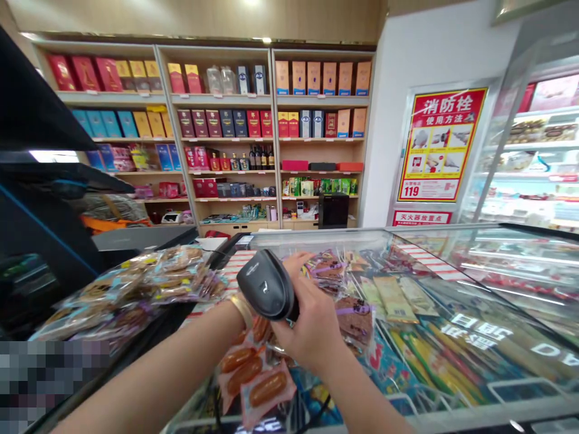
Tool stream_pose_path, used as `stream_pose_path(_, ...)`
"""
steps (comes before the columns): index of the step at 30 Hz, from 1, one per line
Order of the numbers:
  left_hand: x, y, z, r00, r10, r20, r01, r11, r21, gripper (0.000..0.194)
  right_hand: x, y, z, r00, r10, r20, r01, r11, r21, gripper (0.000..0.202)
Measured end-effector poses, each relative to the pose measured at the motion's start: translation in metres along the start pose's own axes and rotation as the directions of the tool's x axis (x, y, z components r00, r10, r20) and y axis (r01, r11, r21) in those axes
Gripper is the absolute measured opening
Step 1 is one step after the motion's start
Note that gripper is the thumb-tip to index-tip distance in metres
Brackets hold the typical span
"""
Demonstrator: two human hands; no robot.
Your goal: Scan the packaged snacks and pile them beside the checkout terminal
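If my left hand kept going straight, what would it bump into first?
Probably the purple-marked packets by your left hand; the scanner hides part of it, so it may already touch them.

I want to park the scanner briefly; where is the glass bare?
The glass top looks free right of the purple-labelled packets, around the white lettering; goods there seem beneath it. It's crowded around the scanner, with sausage packs, and farther left, with heaped bagged snacks.

Boxed goods (298,78) line wooden shelves (221,103), with a red poster (442,144) and lit display case (534,146) rightward.
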State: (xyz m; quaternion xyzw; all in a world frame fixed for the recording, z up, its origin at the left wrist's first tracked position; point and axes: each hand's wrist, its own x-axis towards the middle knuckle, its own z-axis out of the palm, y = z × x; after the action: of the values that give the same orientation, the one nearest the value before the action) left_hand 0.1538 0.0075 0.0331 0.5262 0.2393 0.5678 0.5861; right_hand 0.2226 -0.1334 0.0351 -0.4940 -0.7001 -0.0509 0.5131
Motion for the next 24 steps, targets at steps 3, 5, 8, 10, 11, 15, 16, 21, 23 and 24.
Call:
stream_pose_path(3, 0.016, -0.030, 0.025, 0.919, -0.010, 0.393, -0.139, 0.927, 0.348, 0.059, 0.002, -0.001, -0.001, 1.000, 0.006, -0.009, -0.006, 1.000, 0.007, 0.010)
stream_pose_path(5, 0.026, -0.043, 0.037, 0.867, -0.034, 0.497, -0.221, 0.868, 0.445, 0.064, 0.003, -0.001, -0.001, 1.000, 0.012, -0.016, -0.012, 1.000, 0.012, 0.010)
stream_pose_path(8, 0.032, -0.051, 0.044, 0.851, -0.077, 0.520, -0.242, 0.820, 0.518, 0.067, 0.002, -0.001, 0.000, 1.000, 0.025, -0.016, -0.025, 1.000, 0.008, 0.012)
stream_pose_path(10, 0.032, -0.051, 0.043, 0.846, -0.105, 0.523, -0.241, 0.800, 0.550, 0.066, 0.002, -0.001, 0.001, 1.000, 0.029, -0.010, -0.029, 1.000, 0.002, 0.015)
stream_pose_path(11, 0.031, -0.050, 0.043, 0.842, -0.111, 0.527, -0.238, 0.801, 0.549, 0.065, 0.002, -0.001, 0.002, 1.000, 0.027, -0.007, -0.027, 1.000, -0.002, 0.017)
stream_pose_path(15, 0.031, -0.049, 0.038, 0.823, -0.062, 0.564, -0.279, 0.822, 0.497, 0.056, 0.001, -0.001, 0.003, 1.000, 0.018, 0.000, -0.018, 1.000, -0.012, 0.020)
stream_pose_path(16, 0.032, -0.049, 0.037, 0.815, -0.028, 0.579, -0.322, 0.809, 0.493, 0.053, 0.001, -0.001, 0.003, 1.000, 0.016, 0.002, -0.016, 1.000, -0.013, 0.019)
stream_pose_path(21, 0.034, -0.054, 0.034, 0.791, 0.114, 0.601, -0.465, 0.750, 0.470, 0.036, 0.001, -0.001, 0.005, 1.000, 0.012, 0.000, -0.012, 1.000, -0.017, 0.012)
stream_pose_path(23, 0.033, -0.056, 0.033, 0.813, 0.090, 0.576, -0.418, 0.778, 0.468, 0.034, 0.001, 0.000, 0.006, 1.000, 0.003, -0.004, -0.003, 1.000, -0.017, 0.012)
stream_pose_path(24, 0.033, -0.056, 0.033, 0.830, 0.056, 0.555, -0.365, 0.808, 0.463, 0.034, 0.001, 0.001, 0.007, 1.000, -0.003, -0.006, 0.002, 1.000, -0.016, 0.012)
